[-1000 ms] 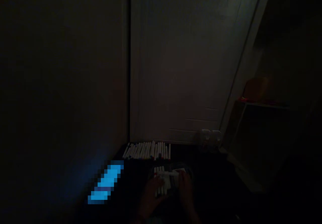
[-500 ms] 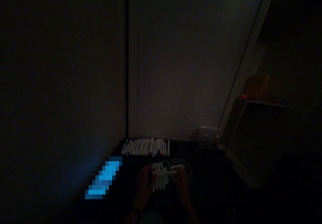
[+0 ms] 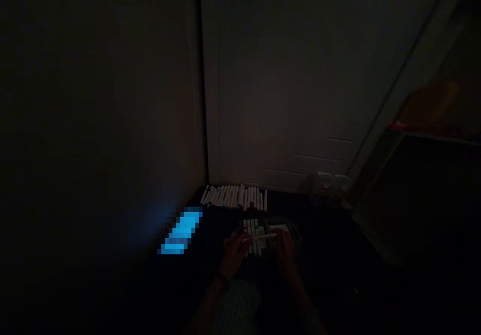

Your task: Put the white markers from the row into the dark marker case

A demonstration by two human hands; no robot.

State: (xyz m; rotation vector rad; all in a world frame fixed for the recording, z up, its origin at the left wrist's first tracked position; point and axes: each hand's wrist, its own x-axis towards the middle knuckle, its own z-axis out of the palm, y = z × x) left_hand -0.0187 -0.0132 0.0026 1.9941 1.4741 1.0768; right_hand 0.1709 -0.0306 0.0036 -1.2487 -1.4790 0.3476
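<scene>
The room is very dark. A shallow case (image 3: 291, 227) with several white markers (image 3: 252, 237) in it lies on the dark floor in front of me. My left hand (image 3: 233, 255) rests at the case's left side, fingers curled by the markers. My right hand (image 3: 284, 248) is at the right side and pinches one white marker (image 3: 266, 236) lying crosswise over the case. Beyond the case, a row of several white markers (image 3: 235, 197) lies along the foot of the wall.
A glowing blue screen (image 3: 181, 230) lies on the floor to the left. Walls meet in a corner behind the markers. Two small clear jars (image 3: 330, 184) stand at the wall's foot, and a dark cabinet (image 3: 421, 189) stands at the right.
The view has shifted, so everything sits higher and further right in the picture. Both hands stay at the case, the right one still on the crosswise marker.
</scene>
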